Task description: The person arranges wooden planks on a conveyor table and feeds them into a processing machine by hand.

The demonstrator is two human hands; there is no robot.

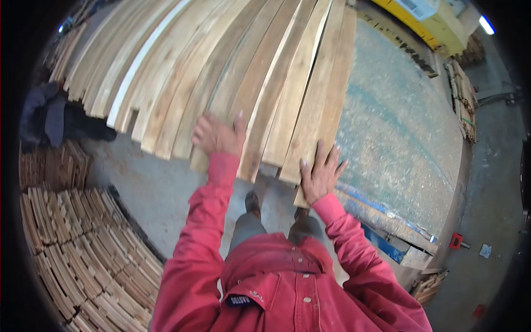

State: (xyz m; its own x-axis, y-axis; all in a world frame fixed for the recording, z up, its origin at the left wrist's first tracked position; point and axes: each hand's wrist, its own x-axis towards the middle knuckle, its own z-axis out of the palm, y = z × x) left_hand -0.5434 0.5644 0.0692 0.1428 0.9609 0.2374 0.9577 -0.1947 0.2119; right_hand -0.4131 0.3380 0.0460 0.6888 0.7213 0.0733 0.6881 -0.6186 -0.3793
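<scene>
A row of long wooden boards (188,83) lies side by side, their near ends uneven. My left hand (218,134) rests on the boards near their ends, its thumb apart and its fingers slightly bent. Further right, my right hand (321,174) lies with spread fingers on the end of the rightmost board (333,94). Neither hand is wrapped around a board. Narrow dark gaps show between some boards, and one board (134,117) at the left has a notch in its end.
Right of the boards is a worn, dusty tabletop (398,122). A yellow machine (442,25) stands beyond it. Stacked wood pieces (94,254) fill the lower left. A dark-clothed person (72,119) is at the far left. A red tool (456,241) lies at the right.
</scene>
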